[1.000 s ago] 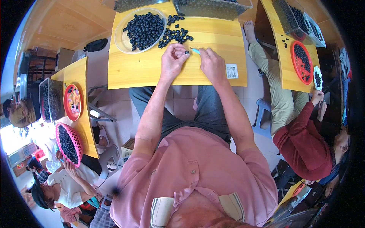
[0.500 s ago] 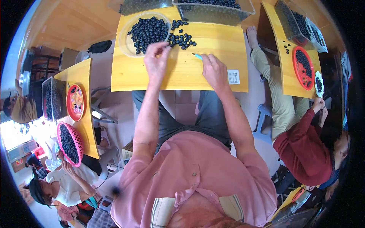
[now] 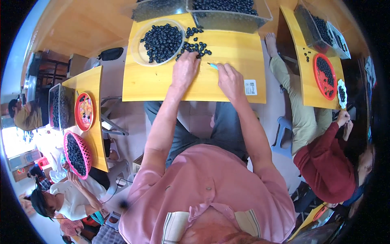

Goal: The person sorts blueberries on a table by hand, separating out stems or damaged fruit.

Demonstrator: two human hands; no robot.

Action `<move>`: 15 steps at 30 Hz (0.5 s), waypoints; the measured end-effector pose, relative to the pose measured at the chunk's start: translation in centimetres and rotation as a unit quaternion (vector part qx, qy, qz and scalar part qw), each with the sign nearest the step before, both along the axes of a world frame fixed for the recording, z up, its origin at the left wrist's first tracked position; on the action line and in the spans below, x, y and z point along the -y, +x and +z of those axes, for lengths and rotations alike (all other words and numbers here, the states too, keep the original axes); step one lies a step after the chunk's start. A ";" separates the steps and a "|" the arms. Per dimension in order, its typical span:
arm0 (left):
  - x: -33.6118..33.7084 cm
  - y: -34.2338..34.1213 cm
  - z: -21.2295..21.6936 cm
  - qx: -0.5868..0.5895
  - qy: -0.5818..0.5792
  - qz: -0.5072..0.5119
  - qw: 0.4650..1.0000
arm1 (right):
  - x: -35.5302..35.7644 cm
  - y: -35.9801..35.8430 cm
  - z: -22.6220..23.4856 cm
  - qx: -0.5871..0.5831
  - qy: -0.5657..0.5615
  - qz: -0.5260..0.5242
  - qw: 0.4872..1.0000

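Observation:
My left hand (image 3: 186, 70) reaches to the near edge of a loose cluster of small dark round pieces (image 3: 200, 46), like berries or beads. Its fingers are curled together with the tips down at the cluster; whether a piece is between them is hidden. Beside the cluster stands a clear round bowl (image 3: 136, 55), partly filled with the same dark pieces. To the right, my right hand (image 3: 231, 81) grips a slim turquoise pen-like tool (image 3: 214, 66) with a dark pointed tip, aimed left and held just over the yellow table (image 3: 154, 87).
Clear bins (image 3: 227, 25) of dark pieces line the table's far edge. A white printed label (image 3: 250, 87) lies near its right corner. At side tables, people work near red trays (image 3: 325, 77) and a pink basket (image 3: 86, 154). A blue-grey stool (image 3: 283, 136) stands right.
My left hand has moved right from beside the bowl to the loose cluster. My right hand still holds the turquoise tool in nearly the same place. The view has shifted slightly.

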State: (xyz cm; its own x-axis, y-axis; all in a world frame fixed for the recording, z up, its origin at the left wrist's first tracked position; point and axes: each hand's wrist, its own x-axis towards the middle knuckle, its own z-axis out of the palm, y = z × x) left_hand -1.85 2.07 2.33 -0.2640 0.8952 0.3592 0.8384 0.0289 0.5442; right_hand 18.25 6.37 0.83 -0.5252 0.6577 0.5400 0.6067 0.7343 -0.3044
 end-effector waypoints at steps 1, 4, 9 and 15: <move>-0.1 0.1 -0.1 -0.009 -0.007 -0.002 1.000 | -0.1 -0.1 0.0 -0.002 -0.001 -0.001 1.000; 0.3 0.5 -0.2 -0.011 0.004 -0.003 1.000 | 0.1 0.2 -0.3 0.018 -0.019 -0.010 1.000; 0.6 1.2 -0.2 0.004 -0.005 0.019 1.000 | 0.4 0.5 0.2 0.024 -0.013 -0.009 1.000; 0.7 1.4 -0.5 0.067 0.021 0.028 0.997 | 0.4 0.5 -0.2 0.019 -0.011 -0.014 1.000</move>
